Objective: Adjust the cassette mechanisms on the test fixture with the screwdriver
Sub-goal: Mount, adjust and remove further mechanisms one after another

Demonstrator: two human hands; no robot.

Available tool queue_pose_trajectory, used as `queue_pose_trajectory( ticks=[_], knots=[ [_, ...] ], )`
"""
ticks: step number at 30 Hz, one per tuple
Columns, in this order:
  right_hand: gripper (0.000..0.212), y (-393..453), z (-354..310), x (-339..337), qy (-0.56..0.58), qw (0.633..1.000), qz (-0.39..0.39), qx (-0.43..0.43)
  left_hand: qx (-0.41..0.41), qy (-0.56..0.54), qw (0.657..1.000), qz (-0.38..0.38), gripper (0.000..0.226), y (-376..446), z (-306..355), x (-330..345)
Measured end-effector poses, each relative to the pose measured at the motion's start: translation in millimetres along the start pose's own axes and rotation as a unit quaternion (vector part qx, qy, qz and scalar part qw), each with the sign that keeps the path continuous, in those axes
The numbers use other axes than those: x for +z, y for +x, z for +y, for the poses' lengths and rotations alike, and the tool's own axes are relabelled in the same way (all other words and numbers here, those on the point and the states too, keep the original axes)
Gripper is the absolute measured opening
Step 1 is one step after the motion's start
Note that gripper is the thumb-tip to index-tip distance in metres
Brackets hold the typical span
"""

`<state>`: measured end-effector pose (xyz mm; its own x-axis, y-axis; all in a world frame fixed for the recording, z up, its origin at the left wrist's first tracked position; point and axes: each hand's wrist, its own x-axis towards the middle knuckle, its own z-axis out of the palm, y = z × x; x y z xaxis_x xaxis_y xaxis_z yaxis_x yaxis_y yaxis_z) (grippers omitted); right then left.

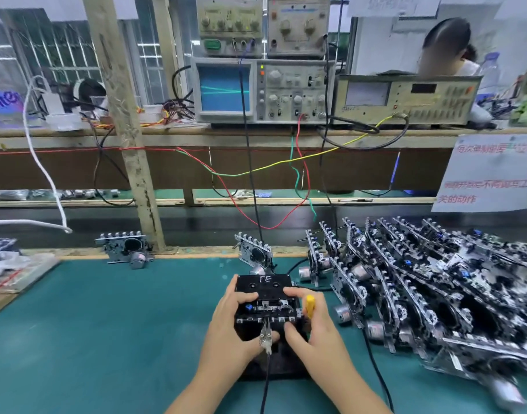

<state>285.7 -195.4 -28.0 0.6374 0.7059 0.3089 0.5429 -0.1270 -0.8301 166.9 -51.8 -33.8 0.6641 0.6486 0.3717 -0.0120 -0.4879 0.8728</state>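
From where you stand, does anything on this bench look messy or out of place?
Mostly the heap of cassette mechanisms at the right of the green mat: they lean on one another in loose rows. Two more stand apart by the mat's far edge, one near the wooden post. Loose wires dangle from the shelf.

One head-worn wide-angle view looks forward and down, close over the green tabletop (107, 324) (instrument shelf (196, 135) farther ahead).
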Motion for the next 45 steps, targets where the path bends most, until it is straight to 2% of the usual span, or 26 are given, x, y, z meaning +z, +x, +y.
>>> queue_pose_trajectory(
  ticks=[45],
  knots=[
    [0.045, 2.1, -4.9, -1.9, 0.008, 1.000, 0.004, 0.028, 0.000, 0.000, 1.000, -0.010, 0.071, 0.7, -3.2, 0.1]
  ],
)
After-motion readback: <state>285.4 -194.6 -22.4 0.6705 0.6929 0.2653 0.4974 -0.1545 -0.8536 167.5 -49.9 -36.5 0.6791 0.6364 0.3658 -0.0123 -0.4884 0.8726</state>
